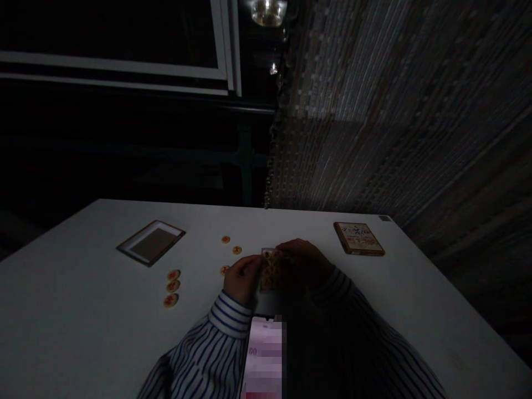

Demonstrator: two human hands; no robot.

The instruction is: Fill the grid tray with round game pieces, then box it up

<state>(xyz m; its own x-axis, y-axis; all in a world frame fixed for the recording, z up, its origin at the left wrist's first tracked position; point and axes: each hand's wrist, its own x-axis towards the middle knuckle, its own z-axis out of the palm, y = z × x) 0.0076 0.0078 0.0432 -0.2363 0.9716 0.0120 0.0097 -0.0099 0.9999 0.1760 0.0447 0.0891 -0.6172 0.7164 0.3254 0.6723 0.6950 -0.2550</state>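
In the middle of the head view is a clear plastic pack of round Chinese chess pieces (267,275), held between my two hands. My left hand (241,278) pinches its left edge, fingers closed. From the right, my right hand (305,263) curls over the pack's other side; deep shadow hides most of its fingers. Close to my left hand lie loose Chinese chess pieces, one (224,270) partly covered by it and two (236,250) farther back. Three more pieces (172,286) form a short column to the left.
A shallow open box half (151,242) lies at the left of the white table (91,310). The printed box (359,239) is at the right. A lit phone (264,354) sits below my hands. Behind the table hang a bead curtain (353,111) and a dark window.
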